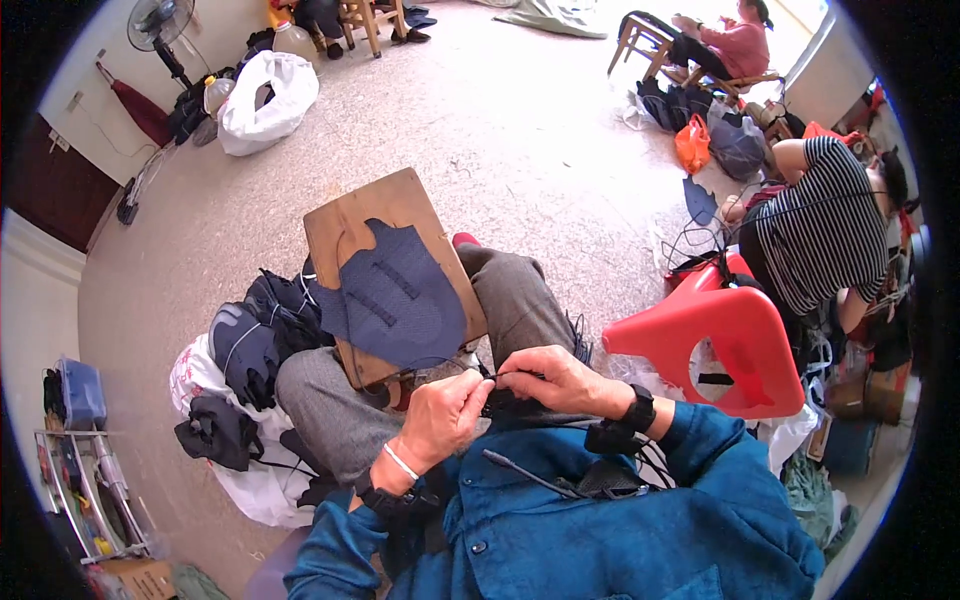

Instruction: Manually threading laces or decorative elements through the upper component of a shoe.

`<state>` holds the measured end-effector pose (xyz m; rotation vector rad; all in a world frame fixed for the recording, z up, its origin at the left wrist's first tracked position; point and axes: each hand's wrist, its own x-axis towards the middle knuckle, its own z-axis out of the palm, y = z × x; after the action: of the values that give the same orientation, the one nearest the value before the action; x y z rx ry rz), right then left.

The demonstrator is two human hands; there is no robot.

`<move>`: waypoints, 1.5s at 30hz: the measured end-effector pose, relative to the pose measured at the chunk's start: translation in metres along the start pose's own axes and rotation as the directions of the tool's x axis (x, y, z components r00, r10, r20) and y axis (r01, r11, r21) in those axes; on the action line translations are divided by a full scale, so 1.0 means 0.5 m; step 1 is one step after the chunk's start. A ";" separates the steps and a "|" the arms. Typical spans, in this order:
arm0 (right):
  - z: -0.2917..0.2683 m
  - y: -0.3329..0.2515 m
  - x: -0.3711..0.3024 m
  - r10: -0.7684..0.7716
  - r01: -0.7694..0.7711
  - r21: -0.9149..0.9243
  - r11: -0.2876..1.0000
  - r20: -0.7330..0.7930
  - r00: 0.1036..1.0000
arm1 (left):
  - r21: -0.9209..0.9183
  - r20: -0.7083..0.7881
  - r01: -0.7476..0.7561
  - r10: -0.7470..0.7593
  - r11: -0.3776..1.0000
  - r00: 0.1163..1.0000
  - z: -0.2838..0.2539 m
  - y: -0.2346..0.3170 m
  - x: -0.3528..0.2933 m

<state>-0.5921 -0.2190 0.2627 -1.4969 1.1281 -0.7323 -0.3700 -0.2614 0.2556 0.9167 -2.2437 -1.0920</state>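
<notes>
My left hand (441, 420) and my right hand (560, 381) meet in front of my chest, above my lap. Fingertips of both are pinched together on a thin dark cord (490, 376); its finer detail is too small to make out. Just beyond them, a navy textured fabric piece (415, 290) lies flat on a tilted wooden board (365, 200) between my knees. Two short dark strips (385, 290) cross the fabric's middle. A dark line runs along its near edge toward my fingers, though I cannot tell whether it joins the cord.
Left of my knee, dark fabric pieces (245, 350) are heaped on white bags. A red plastic stool (720, 340) stands at right, beside a person in a striped shirt (825, 225) bending over. Farther off are a white sack (268, 105), a fan (160, 25) and a seated person (735, 45).
</notes>
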 end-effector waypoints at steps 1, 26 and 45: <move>-0.002 -0.004 0.000 0.104 -0.104 0.052 0.993 0.018 0.994 | -0.021 0.006 0.029 -0.029 0.999 1.000 0.000 0.000 -0.001; -0.414 0.205 -0.103 -0.033 -0.003 -0.036 0.999 -0.946 0.322 | 0.163 -0.329 0.350 -0.283 0.923 0.901 -0.179 -0.121 -0.067; 0.109 0.016 0.112 -0.265 0.238 -0.178 0.955 -0.147 0.953 | -0.881 0.313 0.105 -0.403 -0.461 0.860 0.004 -0.156 -0.085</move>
<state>-0.5252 -0.2499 0.2353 -1.7613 1.1551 -0.9802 -0.3155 -0.2648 0.1855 0.5523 0.0314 -2.3147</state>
